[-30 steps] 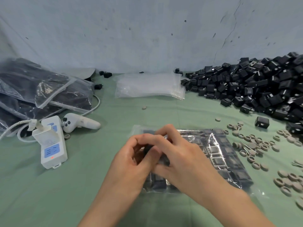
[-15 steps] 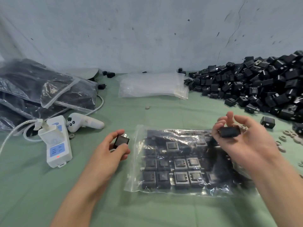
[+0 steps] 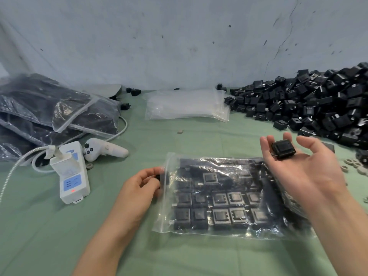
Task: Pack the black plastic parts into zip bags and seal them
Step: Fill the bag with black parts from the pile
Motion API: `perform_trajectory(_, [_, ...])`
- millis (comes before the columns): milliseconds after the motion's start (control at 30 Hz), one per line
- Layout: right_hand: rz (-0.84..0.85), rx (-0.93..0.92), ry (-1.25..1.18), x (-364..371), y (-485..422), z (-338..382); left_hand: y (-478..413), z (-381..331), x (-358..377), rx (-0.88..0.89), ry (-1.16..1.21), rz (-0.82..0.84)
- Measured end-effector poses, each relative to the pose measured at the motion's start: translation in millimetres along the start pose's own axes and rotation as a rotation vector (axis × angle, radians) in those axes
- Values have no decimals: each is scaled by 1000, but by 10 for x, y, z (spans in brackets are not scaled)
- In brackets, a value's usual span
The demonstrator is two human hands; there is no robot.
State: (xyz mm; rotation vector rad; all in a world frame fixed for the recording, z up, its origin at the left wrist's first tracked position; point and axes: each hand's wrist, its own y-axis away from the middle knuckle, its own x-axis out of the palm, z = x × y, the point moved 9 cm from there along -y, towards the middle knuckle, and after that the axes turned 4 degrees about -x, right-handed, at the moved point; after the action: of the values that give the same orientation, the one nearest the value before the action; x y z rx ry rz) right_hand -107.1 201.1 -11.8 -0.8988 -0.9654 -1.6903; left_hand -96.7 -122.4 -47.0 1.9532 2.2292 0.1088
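A clear zip bag (image 3: 223,172) lies flat on the green table, filled with rows of black plastic parts (image 3: 220,199). Its opening faces left. My left hand (image 3: 141,188) grips a black part (image 3: 158,177) right at the bag's mouth; the part is mostly hidden by my fingers. My right hand (image 3: 298,166) hovers palm-up above the bag's right end, with another black part (image 3: 283,149) lying on its loosely curled fingers. A large heap of loose black parts (image 3: 310,104) fills the far right.
A stack of empty zip bags (image 3: 187,105) lies at the back centre. Filled bags (image 3: 49,108) pile up at far left. A white power strip (image 3: 69,172), its cable and a white controller (image 3: 103,149) lie left of the bag. Grey rings (image 3: 356,166) are scattered on the right.
Both hands left the bag, each with one black part. My left hand then moved right to the bag's mouth; my right hand rose and turned palm-up with its part.
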Motion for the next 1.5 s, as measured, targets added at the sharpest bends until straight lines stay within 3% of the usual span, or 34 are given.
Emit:
perform_trajectory(167, [25,-104,111,-51,-102,96,-70,33,94,-8,156,65])
perform_trajectory(233, [12,-220,325,-65,-144,178,-80,63,150,-14,195,111])
perform_trajectory(400, [65,-633,1164,59,9,268,-40,38,288,53,129,283])
perform_trajectory(567, [142,-655,1403,29,0,41,5,16,275,80,25,285])
perform_trajectory(900, [66,-581,1327,-47,-9,54,-43,96,210,-42,100,136])
perform_trajectory(1133, [51,-527,1207,-166,-108,122,-37,10,223,110,-101,138])
perform_trajectory(1333, [-61,-448,962,-221,-230,327,-70,-24,199,130,-118,82])
perform_trajectory(1500, [-69,-461,928,-151,-234,450,-81,0,202,120,-13,51])
